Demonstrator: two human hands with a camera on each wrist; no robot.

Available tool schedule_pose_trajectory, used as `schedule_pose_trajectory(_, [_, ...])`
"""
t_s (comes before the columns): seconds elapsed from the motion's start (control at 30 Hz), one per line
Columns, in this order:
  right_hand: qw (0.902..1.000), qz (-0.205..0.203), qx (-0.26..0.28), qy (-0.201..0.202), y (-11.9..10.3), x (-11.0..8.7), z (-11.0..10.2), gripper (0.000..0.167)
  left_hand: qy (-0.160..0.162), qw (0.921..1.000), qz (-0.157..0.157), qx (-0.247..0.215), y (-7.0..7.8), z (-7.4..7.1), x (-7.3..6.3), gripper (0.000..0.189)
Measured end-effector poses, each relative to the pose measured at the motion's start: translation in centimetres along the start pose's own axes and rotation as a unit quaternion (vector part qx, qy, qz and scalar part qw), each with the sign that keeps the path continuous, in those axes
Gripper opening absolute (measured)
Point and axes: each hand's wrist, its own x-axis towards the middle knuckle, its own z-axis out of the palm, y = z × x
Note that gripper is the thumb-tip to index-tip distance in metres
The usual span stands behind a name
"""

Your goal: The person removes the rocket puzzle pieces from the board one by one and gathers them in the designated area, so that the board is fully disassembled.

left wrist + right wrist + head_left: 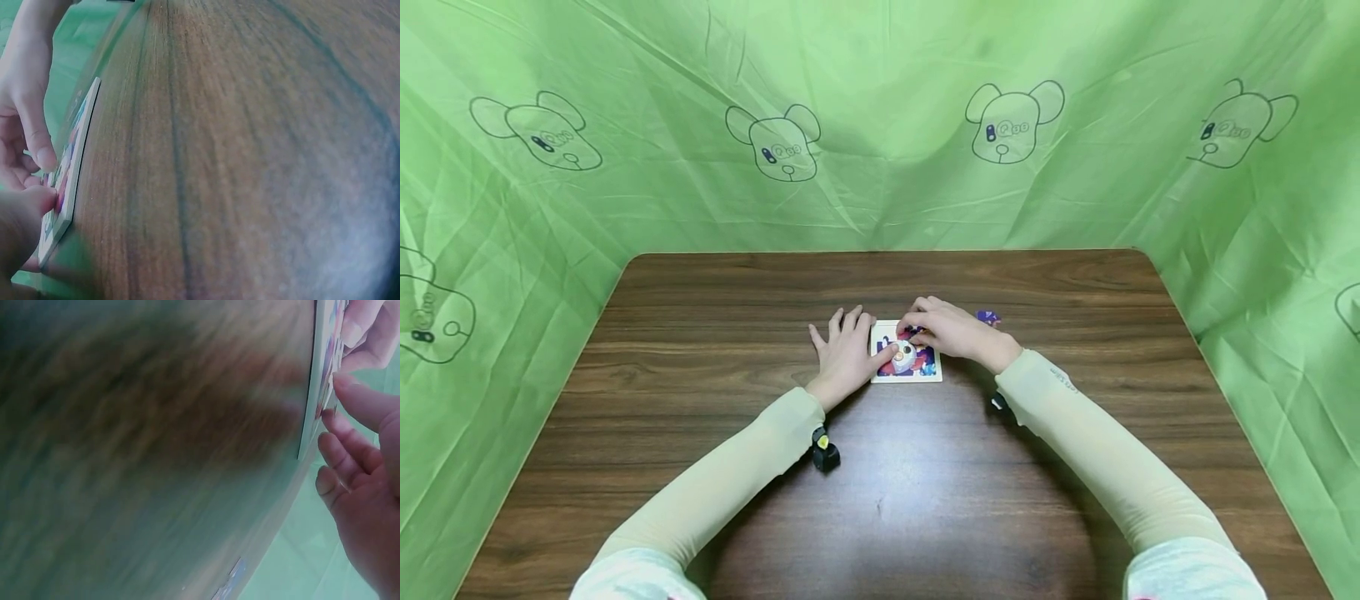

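A flat, white-edged jigsaw puzzle (907,377) with a colourful cartoon character lies on the table. My left hand (846,352) rests along its left side, fingers spread on the wood and thumb reaching over the picture. From the right, my right hand (953,327) bends over the upper part of the puzzle. Its thumb and forefinger pinch a small puzzle piece (331,407) at the surface, mostly hidden by the fingertips. In the left wrist view the thumbs of both hands come close together over the puzzle. A loose purple puzzle piece (988,317) lies beyond my right wrist.
The brown wood-grain table (880,500) has its far edge a little beyond my hands. Green cloth (880,200) printed with bear-like heads hangs behind and at both sides. A black wrist device (825,451) sits at my left cuff.
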Motion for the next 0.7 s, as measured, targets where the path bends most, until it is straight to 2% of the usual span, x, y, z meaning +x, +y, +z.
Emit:
schedule_pose_trajectory(0.17, [0.9994,0.034,0.008,0.007,0.2,-0.3,-0.3,0.037,-0.003,1.0000,-0.001,-0.006,0.0,-0.1,-0.1,0.065])
schedule_pose_trajectory(0.33, [0.9982,0.040,0.040,0.019,0.4,-1.0,-0.9,0.035,-0.006,0.9999,-0.002,-0.008,-0.1,-0.1,-0.1,0.065])
schedule_pose_trajectory(0.43, [0.9968,0.051,0.058,0.023,0.6,-1.8,-1.7,0.034,-0.007,0.9999,-0.001,-0.009,-0.1,-0.1,0.0,0.065])
schedule_pose_trajectory(0.7, [0.9956,0.068,0.049,0.041,1.9,-4.8,-3.8,0.037,-0.010,0.9999,-0.003,-0.011,-0.2,-0.2,-0.1,0.065])
